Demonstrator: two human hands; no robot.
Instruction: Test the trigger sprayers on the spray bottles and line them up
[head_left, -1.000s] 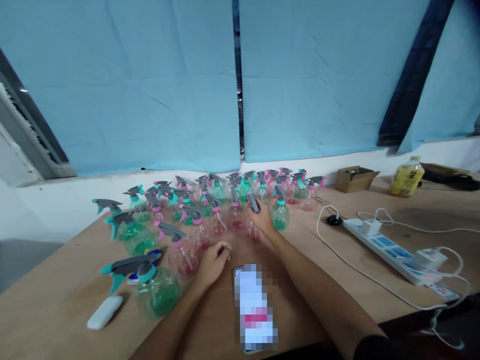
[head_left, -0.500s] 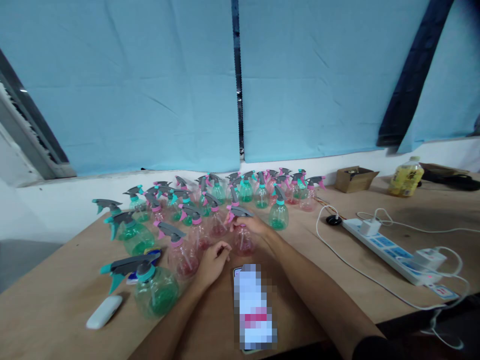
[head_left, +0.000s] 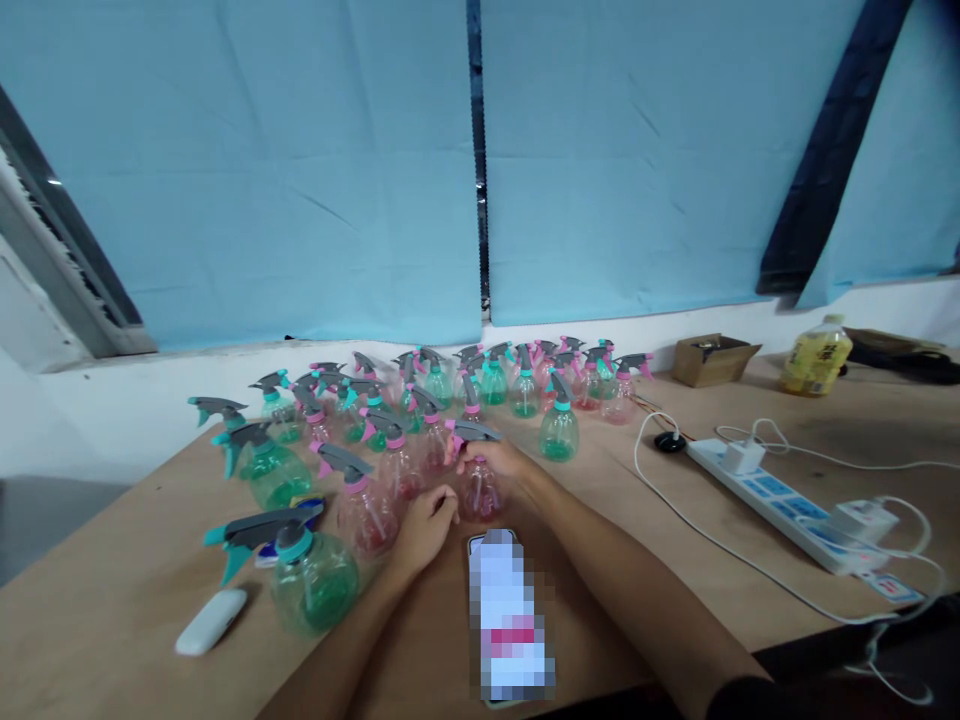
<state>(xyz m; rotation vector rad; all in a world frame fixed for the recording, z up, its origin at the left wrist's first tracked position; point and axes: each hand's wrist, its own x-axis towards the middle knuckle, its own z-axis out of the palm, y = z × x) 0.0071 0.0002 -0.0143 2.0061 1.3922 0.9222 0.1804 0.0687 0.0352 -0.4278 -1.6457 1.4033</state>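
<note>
My right hand (head_left: 495,460) is closed round the neck of a pink spray bottle (head_left: 482,492) with a grey and pink trigger head. The bottle stands upright just beyond the phone. My left hand (head_left: 431,525) rests on the table to the left of it, fingers curled in, and nothing shows in them. Close to the left hand are another pink spray bottle (head_left: 367,518) and one more behind it. A green spray bottle (head_left: 315,585) stands beside my left forearm. Many more pink and green bottles fill the table towards the wall.
A phone (head_left: 510,620) with a blurred-out screen lies between my forearms. At the left is a white rounded case (head_left: 211,622). On the right lie a power strip (head_left: 772,505) with chargers and cables, a cardboard box (head_left: 716,362) and a yellow drink bottle (head_left: 816,358).
My right hand has brought the pink spray bottle slightly left and nearer to me. The left hand stays where it was, and the view has shifted a little.
</note>
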